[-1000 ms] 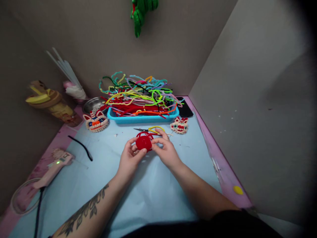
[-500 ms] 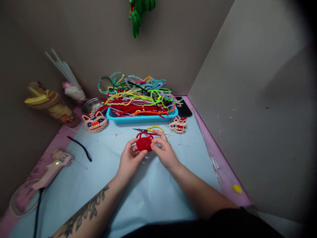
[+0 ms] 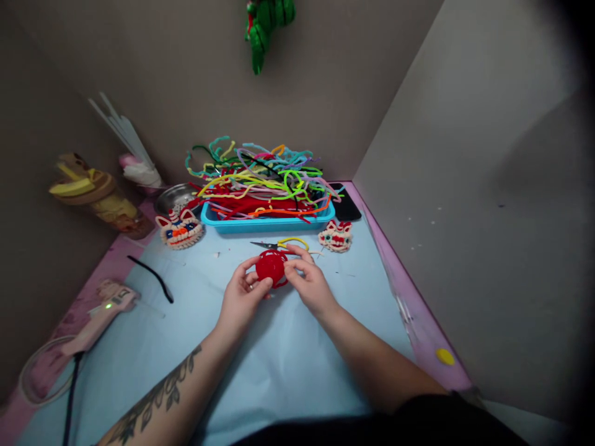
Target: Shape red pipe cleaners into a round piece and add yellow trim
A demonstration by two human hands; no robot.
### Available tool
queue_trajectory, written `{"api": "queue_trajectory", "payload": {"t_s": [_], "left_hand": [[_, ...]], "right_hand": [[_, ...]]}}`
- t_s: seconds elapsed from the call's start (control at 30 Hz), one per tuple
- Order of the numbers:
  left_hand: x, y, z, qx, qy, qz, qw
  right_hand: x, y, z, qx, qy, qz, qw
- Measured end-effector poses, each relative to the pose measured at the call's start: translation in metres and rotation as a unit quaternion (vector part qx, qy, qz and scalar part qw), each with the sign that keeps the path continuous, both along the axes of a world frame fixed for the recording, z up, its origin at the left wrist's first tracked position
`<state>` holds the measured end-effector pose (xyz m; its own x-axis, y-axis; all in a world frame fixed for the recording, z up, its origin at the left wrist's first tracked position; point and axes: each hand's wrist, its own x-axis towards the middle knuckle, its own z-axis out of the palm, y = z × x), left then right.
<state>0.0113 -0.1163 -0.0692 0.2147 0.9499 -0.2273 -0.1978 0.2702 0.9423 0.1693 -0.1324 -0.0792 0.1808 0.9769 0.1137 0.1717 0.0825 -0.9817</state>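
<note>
A round red piece of coiled pipe cleaner, with loose loops around its rim, is held up between both hands over the blue sheet. My left hand grips its left and lower edge, thumb in front and fingers behind. On the right edge, my right hand pinches it with thumb and fingertips. Just beyond the hands lie scissors with yellow handles. Two lion-head pieces made of pipe cleaner sit nearby, a larger one on the left and a smaller one on the right.
A blue tray heaped with coloured pipe cleaners stands at the back, beside a metal bowl and a black phone. On the left lie a pink glue gun and a black strip. Grey walls rise behind and right.
The red coiled piece has tilted so its round face shows more fully, and its loops now show around the lower right edge. Both hands keep about the same place.
</note>
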Motion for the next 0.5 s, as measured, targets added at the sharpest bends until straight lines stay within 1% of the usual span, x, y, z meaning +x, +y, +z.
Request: {"api": "queue_trajectory", "payload": {"t_s": [0.13, 0.2, 0.33, 0.4, 0.5], "left_hand": [[0.0, -0.001, 0.005, 0.004, 0.011, 0.001, 1.0], [0.0, -0.001, 0.009, 0.008, 0.018, 0.014, 1.0], [-0.002, 0.0, 0.012, 0.03, 0.032, 0.045, 0.998], [-0.004, 0.001, 0.012, 0.037, 0.033, 0.039, 0.998], [-0.006, 0.002, 0.011, 0.026, 0.026, 0.028, 0.999]], "right_hand": [[-0.001, -0.002, 0.002, 0.011, -0.038, -0.027, 0.999], [-0.001, -0.002, 0.002, 0.025, -0.039, -0.032, 0.998], [0.0, -0.002, 0.001, 0.038, -0.02, -0.024, 0.999], [0.001, -0.002, 0.0, 0.029, 0.005, -0.011, 1.0], [0.002, -0.001, 0.0, 0.011, 0.036, -0.004, 0.999]]}}
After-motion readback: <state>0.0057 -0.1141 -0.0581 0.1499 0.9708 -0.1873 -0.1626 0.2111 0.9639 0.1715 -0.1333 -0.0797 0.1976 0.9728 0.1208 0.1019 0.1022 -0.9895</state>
